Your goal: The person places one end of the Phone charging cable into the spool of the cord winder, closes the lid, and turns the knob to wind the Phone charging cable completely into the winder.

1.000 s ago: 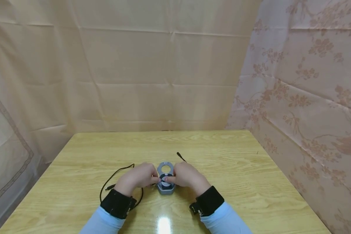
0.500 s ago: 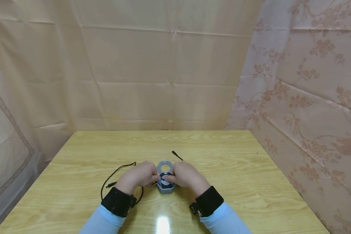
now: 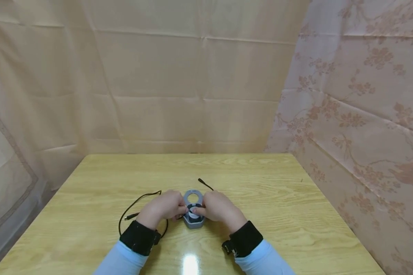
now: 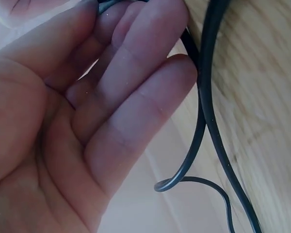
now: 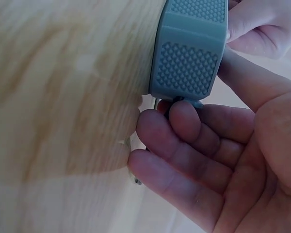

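A small grey hexagonal cable winder (image 3: 194, 224) stands on the table, its ring-shaped lid (image 3: 187, 193) raised at the far side. Dimpled panels cover its side in the right wrist view. My left hand (image 3: 165, 207) grips it from the left, thumb over the pale round centre. From the other side my right hand (image 3: 221, 208) holds it, thumb also on that centre and fingers curled low beside the wall. A black cable (image 3: 126, 211) loops around my left wrist, and its strands (image 4: 211, 111) pass behind my left fingers. Another cable end (image 3: 204, 182) sticks out beyond my right hand.
The wooden table (image 3: 261, 183) extends on all sides of the hands. A dark plug (image 3: 130, 216) lies inside the cable loop at the left. Beige cloth (image 3: 158, 95) hangs behind the table, and flowered cloth (image 3: 358, 114) hangs at the right.
The cable end beyond my right hand has shifted left, and the loop's top at the left has slid slightly right. Both hands stay at the cable winder, nearly in place.
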The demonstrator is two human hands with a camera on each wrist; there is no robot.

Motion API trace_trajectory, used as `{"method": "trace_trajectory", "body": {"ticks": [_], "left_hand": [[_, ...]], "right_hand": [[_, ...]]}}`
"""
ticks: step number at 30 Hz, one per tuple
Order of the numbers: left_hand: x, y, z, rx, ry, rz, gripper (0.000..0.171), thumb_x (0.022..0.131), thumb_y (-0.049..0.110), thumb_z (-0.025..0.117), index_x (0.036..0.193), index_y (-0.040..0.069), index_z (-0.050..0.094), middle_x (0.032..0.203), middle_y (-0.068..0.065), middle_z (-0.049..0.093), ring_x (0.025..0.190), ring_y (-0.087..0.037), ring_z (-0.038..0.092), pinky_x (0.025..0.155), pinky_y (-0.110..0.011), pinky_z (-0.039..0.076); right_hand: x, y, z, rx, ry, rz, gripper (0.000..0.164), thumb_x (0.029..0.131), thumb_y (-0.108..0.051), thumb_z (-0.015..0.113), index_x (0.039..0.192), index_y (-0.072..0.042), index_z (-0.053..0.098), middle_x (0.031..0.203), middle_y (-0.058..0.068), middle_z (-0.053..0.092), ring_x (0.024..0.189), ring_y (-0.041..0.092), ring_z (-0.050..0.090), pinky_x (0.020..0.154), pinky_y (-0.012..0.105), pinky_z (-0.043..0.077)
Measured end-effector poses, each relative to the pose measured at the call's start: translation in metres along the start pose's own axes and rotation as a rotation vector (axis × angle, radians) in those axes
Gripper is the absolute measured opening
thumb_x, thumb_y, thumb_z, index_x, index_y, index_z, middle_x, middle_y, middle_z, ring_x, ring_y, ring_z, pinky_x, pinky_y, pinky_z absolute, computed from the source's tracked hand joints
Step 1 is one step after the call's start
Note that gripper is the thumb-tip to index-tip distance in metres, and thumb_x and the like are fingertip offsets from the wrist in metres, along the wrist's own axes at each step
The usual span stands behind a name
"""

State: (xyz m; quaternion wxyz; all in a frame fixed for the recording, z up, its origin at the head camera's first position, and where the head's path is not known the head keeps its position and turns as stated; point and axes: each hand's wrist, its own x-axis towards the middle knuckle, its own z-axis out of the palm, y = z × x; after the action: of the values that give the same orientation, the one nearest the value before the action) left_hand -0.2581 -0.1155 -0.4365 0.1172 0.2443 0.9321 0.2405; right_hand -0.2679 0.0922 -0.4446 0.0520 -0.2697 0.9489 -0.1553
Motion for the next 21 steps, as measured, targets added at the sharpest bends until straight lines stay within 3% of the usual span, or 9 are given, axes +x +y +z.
{"method": "trace_trajectory", "body": {"ticks": [5,11,16,21], "left_hand": [[-0.001,-0.003,0.000,-0.013,-0.007,-0.013,0.037,0.099,0.019,0.069,0.063,0.011,0.070,0.058,0.000,0.064,0.049,-0.011,0.053,0.050,-0.027,0.040],[-0.001,-0.004,-0.001,-0.016,-0.019,-0.033,0.036,0.099,0.023,0.070,0.064,0.014,0.071,0.059,0.001,0.064,0.051,-0.010,0.053,0.053,-0.027,0.041],[-0.001,-0.004,-0.002,-0.021,-0.015,-0.019,0.035,0.098,0.023,0.070,0.064,0.013,0.071,0.058,0.001,0.064,0.051,-0.010,0.052,0.054,-0.028,0.041],[-0.002,-0.004,-0.002,-0.020,-0.018,-0.039,0.035,0.098,0.025,0.071,0.065,0.014,0.071,0.059,0.000,0.064,0.052,-0.011,0.053,0.054,-0.028,0.040]], "right_hand": [[0.000,0.003,-0.001,0.036,-0.003,-0.017,0.053,0.094,-0.046,0.072,0.052,-0.020,0.051,0.047,-0.013,0.032,0.043,0.006,0.035,0.045,0.023,0.026],[0.001,0.013,-0.003,0.165,-0.058,-0.023,0.053,0.096,-0.042,0.071,0.052,-0.020,0.051,0.047,-0.014,0.030,0.042,0.006,0.032,0.044,0.022,0.024],[-0.001,0.022,-0.008,0.251,-0.099,-0.043,0.045,0.098,-0.030,0.068,0.058,-0.010,0.063,0.049,-0.013,0.039,0.045,0.006,0.038,0.045,0.023,0.029],[-0.004,0.026,-0.014,0.266,-0.137,-0.044,0.035,0.099,-0.021,0.066,0.069,-0.005,0.072,0.053,-0.010,0.049,0.048,0.007,0.044,0.048,0.024,0.034]]}}
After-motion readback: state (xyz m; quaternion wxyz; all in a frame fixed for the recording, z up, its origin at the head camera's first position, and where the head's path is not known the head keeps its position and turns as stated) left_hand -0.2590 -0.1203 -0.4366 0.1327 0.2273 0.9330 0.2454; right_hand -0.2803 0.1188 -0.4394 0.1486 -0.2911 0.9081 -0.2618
